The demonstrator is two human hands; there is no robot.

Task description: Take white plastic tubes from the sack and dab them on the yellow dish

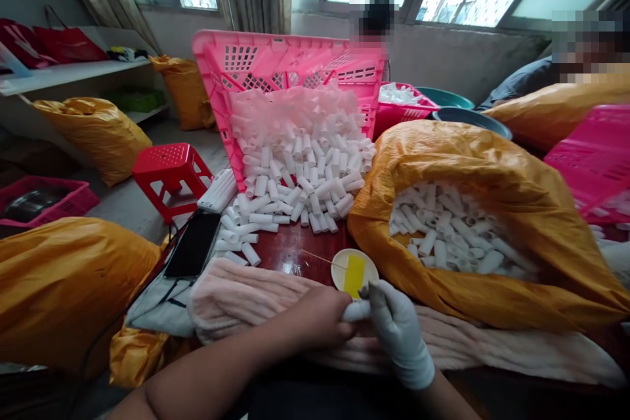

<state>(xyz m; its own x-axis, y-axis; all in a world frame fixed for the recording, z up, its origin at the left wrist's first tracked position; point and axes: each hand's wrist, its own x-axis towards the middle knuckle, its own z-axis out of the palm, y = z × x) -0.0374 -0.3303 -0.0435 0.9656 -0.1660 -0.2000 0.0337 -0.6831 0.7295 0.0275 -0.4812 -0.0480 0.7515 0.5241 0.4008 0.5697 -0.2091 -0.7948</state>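
My left hand [317, 318], bare, is closed around a short white plastic tube [356, 310] that points to the right. At the tube's right end is my right hand [398, 325] in a white glove, thumb and fingers pinched together; whatever lies between them is too small to make out. Just beyond both hands sits a small pale dish [373, 267] with a flat yellow piece [354, 275] in it. A thin stick [315, 256] rests across its rim. A pink towel [246, 289] lies beneath my forearms along the table's front.
Loose white tubes [315, 164] spill from a tipped pink crate [211, 72] onto the red table [285, 249]. An orange sack [443, 144] on the right holds more tubes. A phone [193, 246] lies left, near a red stool [165, 164]. Two people [378, 16] are farther back.
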